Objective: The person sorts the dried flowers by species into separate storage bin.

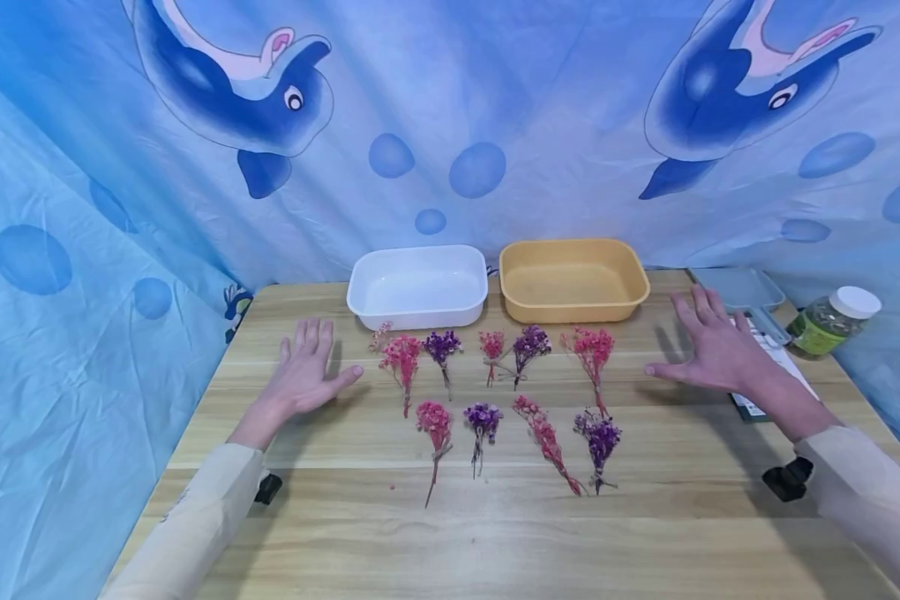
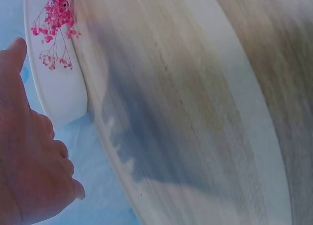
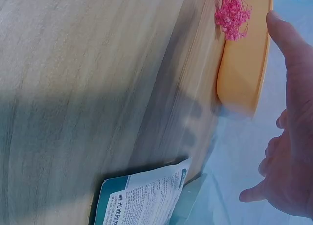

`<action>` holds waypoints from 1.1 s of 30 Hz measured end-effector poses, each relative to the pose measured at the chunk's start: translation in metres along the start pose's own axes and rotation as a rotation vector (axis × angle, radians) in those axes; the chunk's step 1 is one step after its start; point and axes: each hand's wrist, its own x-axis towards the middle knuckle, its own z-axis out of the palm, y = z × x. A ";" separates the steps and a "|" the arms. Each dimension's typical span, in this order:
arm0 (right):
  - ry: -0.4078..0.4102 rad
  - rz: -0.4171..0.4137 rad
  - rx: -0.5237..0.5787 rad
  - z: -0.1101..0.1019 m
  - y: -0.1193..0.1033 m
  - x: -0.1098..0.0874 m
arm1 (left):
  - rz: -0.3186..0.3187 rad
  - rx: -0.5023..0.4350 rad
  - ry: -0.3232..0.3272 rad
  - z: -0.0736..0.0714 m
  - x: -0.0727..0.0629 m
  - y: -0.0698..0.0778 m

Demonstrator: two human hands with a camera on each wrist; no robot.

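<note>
Both hands hover above the wooden table with fingers spread, holding nothing. The left hand (image 1: 305,372) is left of the flower bunches, its thumb toward a pink bunch (image 1: 401,358). On the other side, the right hand (image 1: 720,346) is nearest a pink-red bunch (image 1: 592,350). Small dried bunches lie in two rows between them, pink ones such as this bunch (image 1: 434,422) and purple ones such as this bunch (image 1: 601,435). Behind the rows stand a white basin (image 1: 418,319) and a yellow basin (image 1: 574,313). In the left wrist view, pink flowers (image 2: 58,14) show before the white basin.
At the right lie a printed packet (image 3: 146,195) and a grey-blue tray-like piece (image 1: 738,287), partly behind the right hand. A jar with a white lid (image 1: 855,302) stands at the table's right edge. A blue dolphin-print curtain (image 1: 450,100) hangs behind.
</note>
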 end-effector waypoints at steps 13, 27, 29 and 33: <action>0.187 -0.149 0.197 -0.005 -0.043 0.005 | -0.050 -0.257 0.156 -0.023 0.037 -0.007; -0.020 -0.222 0.684 0.009 -0.149 0.030 | -0.013 -0.447 0.015 -0.031 0.099 -0.007; -0.035 -0.237 0.703 0.010 -0.159 0.031 | 0.001 -0.430 -0.003 -0.031 0.104 -0.009; -0.065 -0.204 0.738 0.009 -0.173 0.036 | 0.028 -0.396 -0.054 -0.031 0.110 -0.011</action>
